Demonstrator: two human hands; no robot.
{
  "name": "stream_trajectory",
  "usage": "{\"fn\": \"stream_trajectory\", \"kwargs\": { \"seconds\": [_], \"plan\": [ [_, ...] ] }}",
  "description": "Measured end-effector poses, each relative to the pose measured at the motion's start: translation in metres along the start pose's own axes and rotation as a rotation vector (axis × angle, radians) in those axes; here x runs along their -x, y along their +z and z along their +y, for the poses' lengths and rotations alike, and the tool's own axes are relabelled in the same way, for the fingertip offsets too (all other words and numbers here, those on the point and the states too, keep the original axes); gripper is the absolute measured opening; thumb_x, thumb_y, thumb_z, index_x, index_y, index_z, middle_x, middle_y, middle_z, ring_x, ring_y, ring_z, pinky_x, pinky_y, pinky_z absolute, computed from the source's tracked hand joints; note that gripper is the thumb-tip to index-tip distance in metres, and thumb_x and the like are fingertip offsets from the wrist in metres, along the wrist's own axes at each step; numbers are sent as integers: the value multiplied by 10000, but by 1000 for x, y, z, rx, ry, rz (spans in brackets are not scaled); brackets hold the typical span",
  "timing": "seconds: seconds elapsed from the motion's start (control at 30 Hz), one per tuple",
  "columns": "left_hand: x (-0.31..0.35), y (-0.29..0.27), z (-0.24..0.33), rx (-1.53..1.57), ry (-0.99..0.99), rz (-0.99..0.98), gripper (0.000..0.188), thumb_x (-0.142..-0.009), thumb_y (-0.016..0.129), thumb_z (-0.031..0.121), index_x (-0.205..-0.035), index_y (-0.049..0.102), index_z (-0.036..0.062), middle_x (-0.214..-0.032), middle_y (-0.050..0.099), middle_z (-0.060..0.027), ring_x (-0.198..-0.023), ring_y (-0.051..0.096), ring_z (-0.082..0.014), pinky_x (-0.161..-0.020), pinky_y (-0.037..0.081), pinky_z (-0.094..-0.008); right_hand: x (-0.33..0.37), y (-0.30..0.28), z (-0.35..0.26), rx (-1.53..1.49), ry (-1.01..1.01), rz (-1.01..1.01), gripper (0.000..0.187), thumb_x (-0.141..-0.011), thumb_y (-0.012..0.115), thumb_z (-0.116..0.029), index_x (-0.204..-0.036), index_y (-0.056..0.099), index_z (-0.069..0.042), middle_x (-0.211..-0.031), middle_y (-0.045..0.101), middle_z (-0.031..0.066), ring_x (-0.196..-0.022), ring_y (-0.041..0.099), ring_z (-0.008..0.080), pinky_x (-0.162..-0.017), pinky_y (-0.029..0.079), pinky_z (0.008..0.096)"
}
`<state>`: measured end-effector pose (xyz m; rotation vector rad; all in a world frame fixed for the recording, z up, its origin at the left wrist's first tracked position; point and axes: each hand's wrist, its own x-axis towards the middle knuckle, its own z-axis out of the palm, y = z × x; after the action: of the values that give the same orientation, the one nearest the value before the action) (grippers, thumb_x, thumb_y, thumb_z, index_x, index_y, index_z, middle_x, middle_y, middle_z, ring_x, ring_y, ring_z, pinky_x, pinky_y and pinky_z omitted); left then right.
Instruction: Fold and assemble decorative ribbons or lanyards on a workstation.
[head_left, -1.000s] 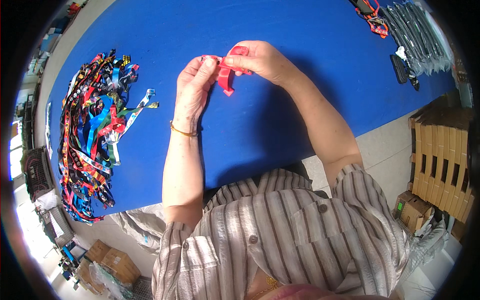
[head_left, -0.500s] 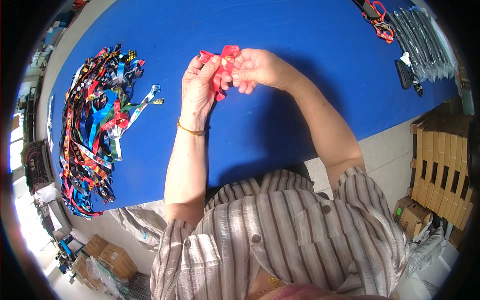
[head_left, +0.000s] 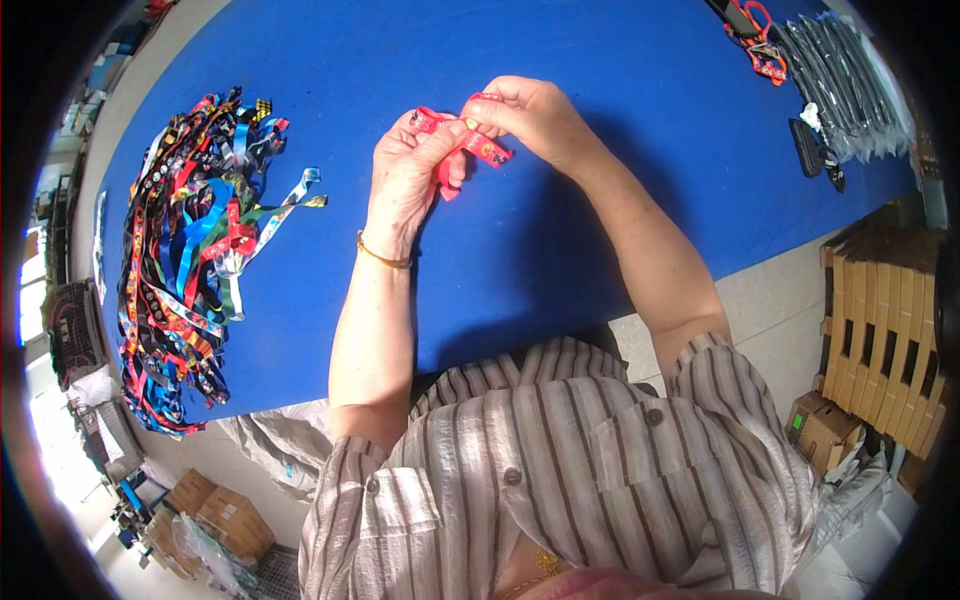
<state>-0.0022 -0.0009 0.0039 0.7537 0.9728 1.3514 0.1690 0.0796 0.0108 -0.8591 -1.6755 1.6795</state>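
Both hands are working a red printed ribbon (head_left: 470, 145) above the blue tabletop (head_left: 600, 230), approx centre-top of view. Left hand (head_left: 410, 175) is closing its fingers round one end, thumb pressing on top; right hand (head_left: 530, 115) is pinching the other end w/ thumb & forefinger. Ribbon's long axis is running roughly left-right between them, sagging a bit toward the person. It's lying equally near both hands, since each is gripping an end. Pile of mixed coloured ribbons (head_left: 185, 260) is sitting well apart, on the left-hand side.
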Motion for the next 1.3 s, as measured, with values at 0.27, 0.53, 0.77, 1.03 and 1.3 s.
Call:
{"fn": "stream_trajectory", "kwargs": {
  "seconds": [0.27, 0.53, 0.77, 1.03, 1.3],
  "plan": [
    [2, 2, 5, -42, 12, 2, 72, -935, 655, 71, -933, 615, 11, -617, 602, -66, -446, 525, -113, -379, 408, -229, 1, -2, -5, -21, 17, 29, 243, -894, 677, -239, -925, 684, 2, -827, 677, 49, -777, 626, 108, -724, 512, 246],
    [3, 9, 4, -76, 117, 116, 129, -932, 677, 99, -999, 617, 7, -800, 653, -64, -622, 601, -101, -569, 504, -234, 1, -6, -9, -31, 35, 28, 279, -896, 677, -272, -895, 663, 7, -804, 666, 61, -725, 621, 109, -669, 519, 252],
    [9, 22, 0, -424, 271, 147, 229, -918, 707, 123, -1095, 618, 7, -940, 671, -36, -830, 617, -75, -767, 511, -217, 3, -8, -11, -39, -16, 59, 317, -927, 663, -297, -871, 637, 14, -771, 649, 65, -682, 612, 99, -588, 502, 240],
    [6, 8, -1, -91, 112, 24, 189, -964, 633, 129, -1082, 614, -18, -963, 698, -96, -832, 676, -144, -777, 540, -264, 8, -2, -22, -69, -13, -45, 298, -994, 577, -273, -1055, 652, 9, -873, 682, 66, -746, 637, 112, -664, 513, 254],
    [2, -2, 1, 122, 80, -64, 103, -989, 579, 106, -965, 616, 13, -815, 697, -114, -693, 687, -190, -686, 582, -321, 2, -21, -15, -71, -106, 165, 316, -948, 642, -317, -1079, 650, -30, -965, 667, 28, -793, 609, 92, -690, 482, 227]
  ]
}}
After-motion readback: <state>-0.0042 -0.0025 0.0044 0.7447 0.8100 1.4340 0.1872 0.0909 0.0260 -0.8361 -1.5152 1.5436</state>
